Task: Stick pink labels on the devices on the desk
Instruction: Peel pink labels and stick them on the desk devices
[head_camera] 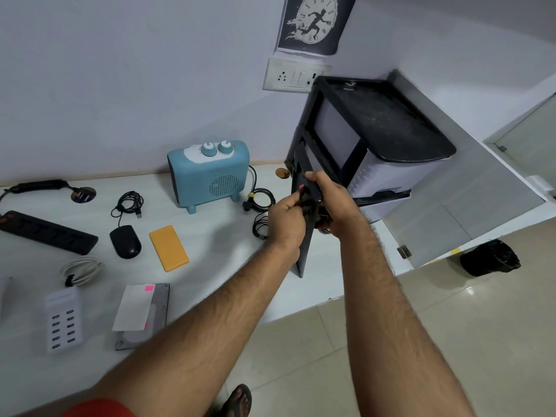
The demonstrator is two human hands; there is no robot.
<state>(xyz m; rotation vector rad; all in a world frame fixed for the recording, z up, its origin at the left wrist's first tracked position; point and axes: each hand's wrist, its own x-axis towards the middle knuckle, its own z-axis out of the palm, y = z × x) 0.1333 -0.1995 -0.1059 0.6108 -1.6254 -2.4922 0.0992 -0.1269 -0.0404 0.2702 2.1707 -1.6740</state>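
Both hands are raised over the right end of the white desk (pixel 216 236), holding a flat black device (pixel 304 188) upright and edge-on to the camera (what kind of device it is cannot be told). The right hand (pixel 334 203) grasps it from the right side, fingers curled round its edge. The left hand (pixel 285 219) pinches a small pink label (pixel 301 186) against the device's near face. Further left on the desk lie a label sheet (pixel 134 308) carrying another pink sticker, an orange power bank (pixel 168 247), a black mouse (pixel 125 241) and a blue heater (pixel 209 174).
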